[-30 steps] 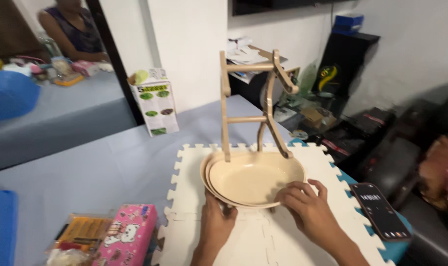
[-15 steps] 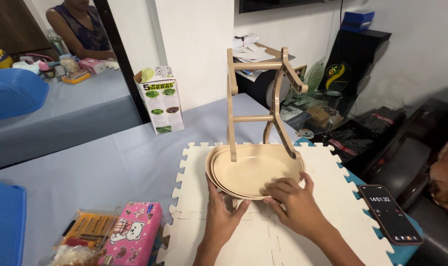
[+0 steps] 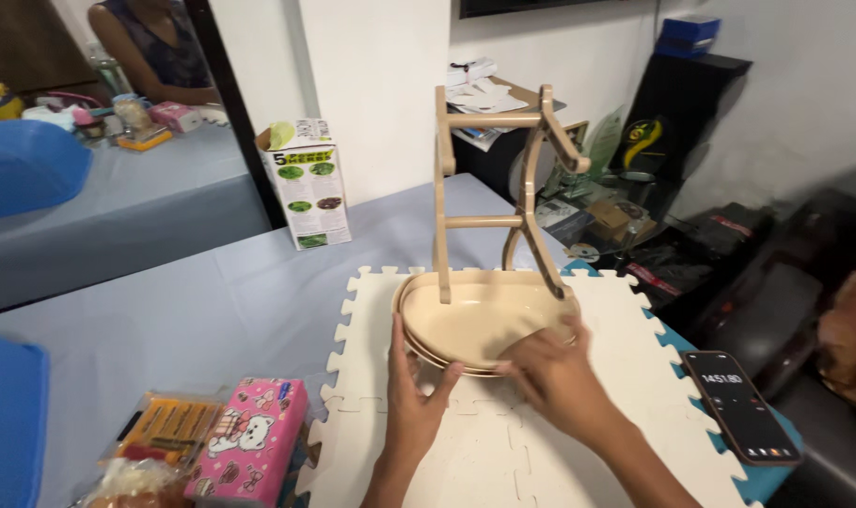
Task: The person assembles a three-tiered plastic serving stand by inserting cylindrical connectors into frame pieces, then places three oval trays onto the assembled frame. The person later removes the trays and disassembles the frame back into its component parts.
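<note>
Head camera looks down on a table (image 3: 212,310) covered with a pale blue-grey cloth, on which lies a cream foam puzzle mat (image 3: 503,452) with toothed edges. A white wall stands behind, and to the left a mirror (image 3: 118,141) leans against it, reflecting a seated person and a cluttered tabletop. A white carton with green panels (image 3: 306,183) stands upright just beside the mirror. At the near left edge lie a pink box with a cartoon cat (image 3: 251,452) and a clear packet of orange-wrapped items (image 3: 169,428), touching each other. A dark phone (image 3: 740,406) with a lit screen rests on the right side of the mat. Dark furniture and a black cabinet (image 3: 691,103) fill the right of the room.

On the far half of the mat sits a beige oval tray (image 3: 466,315), seemingly two stacked, with a beige ladder-like frame (image 3: 489,169) rising upright from it.

The left hand (image 3: 417,395) presses its spread fingers against the tray's near left rim, thumb up along the edge, not closed round it. The right hand (image 3: 555,372) lies palm down over the near right rim, fingers curled loosely onto the lip; whether it truly grips cannot be told.
</note>
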